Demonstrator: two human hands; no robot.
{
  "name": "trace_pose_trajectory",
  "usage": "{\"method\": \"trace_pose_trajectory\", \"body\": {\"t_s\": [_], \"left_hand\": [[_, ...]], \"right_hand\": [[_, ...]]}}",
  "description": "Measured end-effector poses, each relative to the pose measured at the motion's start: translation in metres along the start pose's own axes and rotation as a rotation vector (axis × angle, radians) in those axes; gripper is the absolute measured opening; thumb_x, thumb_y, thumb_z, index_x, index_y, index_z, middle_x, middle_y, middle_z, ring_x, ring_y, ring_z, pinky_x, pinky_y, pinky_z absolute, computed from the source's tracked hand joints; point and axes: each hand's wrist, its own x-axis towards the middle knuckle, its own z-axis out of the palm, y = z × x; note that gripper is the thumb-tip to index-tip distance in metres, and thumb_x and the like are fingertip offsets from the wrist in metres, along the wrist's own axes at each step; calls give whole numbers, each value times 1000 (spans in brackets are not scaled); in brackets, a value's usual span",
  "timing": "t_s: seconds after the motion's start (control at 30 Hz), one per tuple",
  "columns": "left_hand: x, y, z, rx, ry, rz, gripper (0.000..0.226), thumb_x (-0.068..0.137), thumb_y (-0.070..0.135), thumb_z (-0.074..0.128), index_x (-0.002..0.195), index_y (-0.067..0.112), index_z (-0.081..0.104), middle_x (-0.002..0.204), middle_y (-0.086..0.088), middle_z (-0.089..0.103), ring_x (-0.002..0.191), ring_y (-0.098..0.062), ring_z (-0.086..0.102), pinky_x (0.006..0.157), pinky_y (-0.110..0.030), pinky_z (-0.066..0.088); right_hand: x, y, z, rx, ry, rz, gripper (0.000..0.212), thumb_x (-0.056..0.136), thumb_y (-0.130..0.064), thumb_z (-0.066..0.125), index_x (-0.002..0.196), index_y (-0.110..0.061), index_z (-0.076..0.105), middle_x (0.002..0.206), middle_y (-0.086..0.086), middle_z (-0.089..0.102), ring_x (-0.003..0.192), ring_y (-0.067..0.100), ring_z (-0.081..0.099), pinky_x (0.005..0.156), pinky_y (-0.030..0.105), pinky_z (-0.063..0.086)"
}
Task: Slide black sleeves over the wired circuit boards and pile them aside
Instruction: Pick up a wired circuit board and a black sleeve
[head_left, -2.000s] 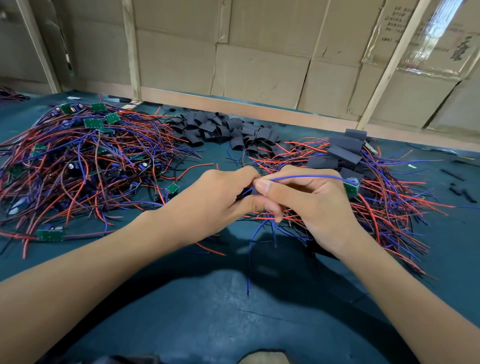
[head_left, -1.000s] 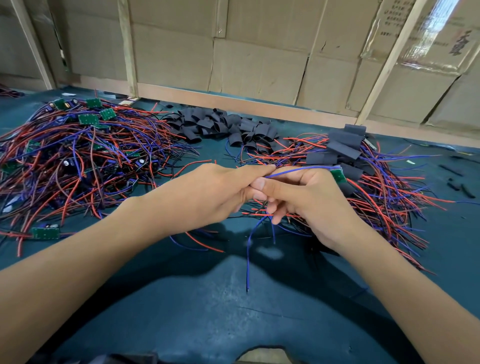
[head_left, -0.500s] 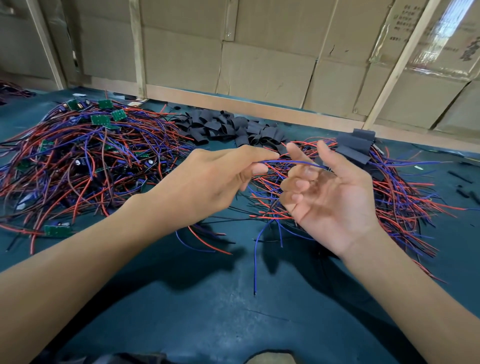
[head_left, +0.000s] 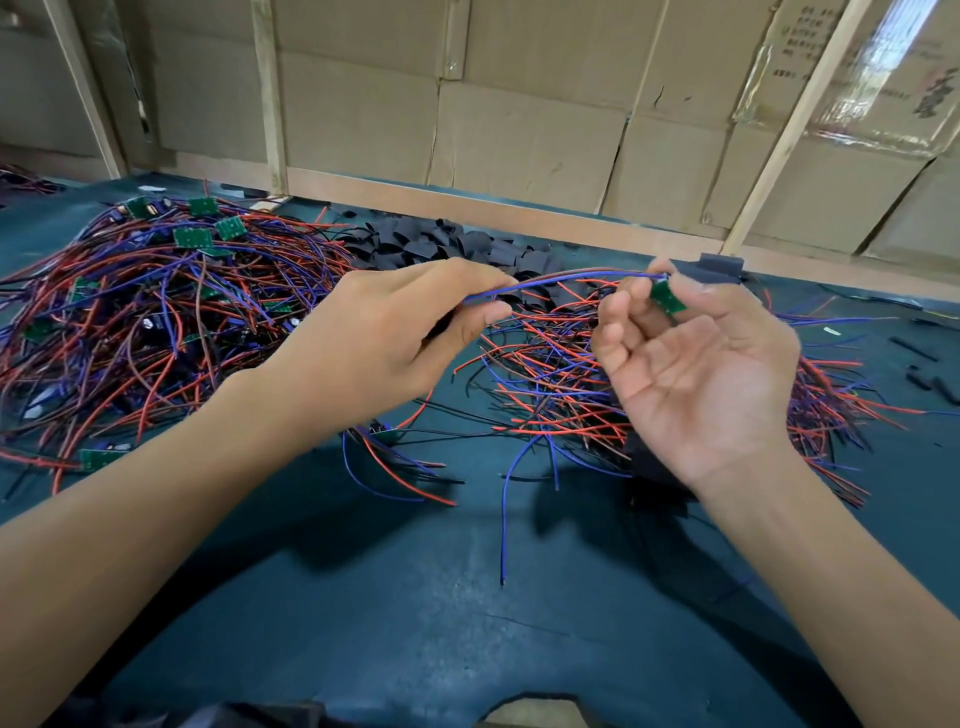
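Holding a small green circuit board (head_left: 667, 298) up over the teal table (head_left: 415, 597), we had it pinched between thumb and fingertip of our right hand (head_left: 696, 374), palm up, other fingers loosely curled. Its blue and red wires (head_left: 566, 277) ran across to our left hand (head_left: 384, 343), which pinched them. No sleeve on it; loose black sleeves (head_left: 447, 247) sat behind.
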Motion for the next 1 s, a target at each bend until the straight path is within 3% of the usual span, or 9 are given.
{"method": "trace_pose_trajectory", "body": {"t_s": [0.2, 0.3, 0.37, 0.57, 0.7, 0.77, 0.87, 0.93, 1.0], "left_hand": [[5, -1, 6, 149, -75, -57, 35, 99, 26, 58, 131, 12, 61, 64, 1, 55, 61, -20, 37, 76, -35, 40], [3, -6, 8, 134, -153, -106, 39, 100, 26, 61, 137, 16, 55, 65, -2, 58, 61, -26, 47, 79, -30, 36], [3, -8, 8, 145, -209, -112, 42, 99, 26, 60, 139, 17, 53, 66, -3, 58, 63, -30, 51, 85, -34, 40], [5, -6, 6, 153, -212, -54, 40, 98, 22, 64, 136, 13, 56, 63, 5, 53, 59, -30, 51, 85, -38, 41], [5, -1, 6, 234, -261, -26, 45, 99, 30, 46, 141, 13, 53, 66, 4, 58, 62, -31, 56, 85, -43, 44], [6, 4, 4, 257, -272, -18, 55, 96, 35, 35, 143, 13, 50, 68, 1, 62, 63, -31, 58, 83, -41, 46], [4, 9, 3, 236, -277, -19, 60, 93, 26, 48, 151, 15, 40, 72, 0, 64, 65, -33, 57, 76, -29, 37], [3, 14, 3, 205, -304, -35, 73, 89, 19, 57, 155, 20, 26, 76, -2, 64, 69, -34, 56, 77, -31, 41], [4, 19, 2, 188, -318, -56, 78, 87, 24, 51, 156, 26, 15, 78, -3, 64, 72, -35, 56, 79, -38, 45]], "right_hand": [[2, 8, -2, -283, -73, -38, 24, 82, -6, 60, 105, -12, 63, 89, 14, 76, 73, 24, 72, 65, 32, 58], [1, 15, -4, -426, -115, -92, 23, 84, -2, 65, 105, -9, 58, 98, 21, 76, 70, 25, 72, 64, 33, 58], [0, 20, -4, -513, -140, -126, 22, 83, -3, 72, 102, -8, 61, 101, 22, 76, 74, 28, 74, 65, 34, 59], [-6, 31, -2, -789, -187, -192, 22, 76, -22, 84, 97, -19, 79, 84, 8, 78, 69, 22, 73, 64, 28, 57], [-12, 30, -1, -868, -226, -189, 30, 84, -23, 80, 111, -11, 77, 91, 10, 77, 76, 22, 73, 72, 27, 57], [-14, 29, 1, -893, -259, -185, 25, 94, -13, 71, 118, -5, 74, 93, 6, 77, 79, 18, 73, 74, 23, 56], [-18, 31, 7, -882, -240, -184, 23, 96, 2, 64, 118, -1, 72, 93, 3, 78, 82, 14, 74, 73, 22, 58], [-22, 33, 10, -860, -188, -200, 24, 91, 5, 69, 114, -3, 71, 97, 9, 79, 84, 20, 75, 76, 29, 61], [-25, 34, 11, -875, -152, -232, 22, 89, 4, 73, 109, -6, 72, 97, 9, 79, 86, 25, 76, 80, 33, 62]]}}
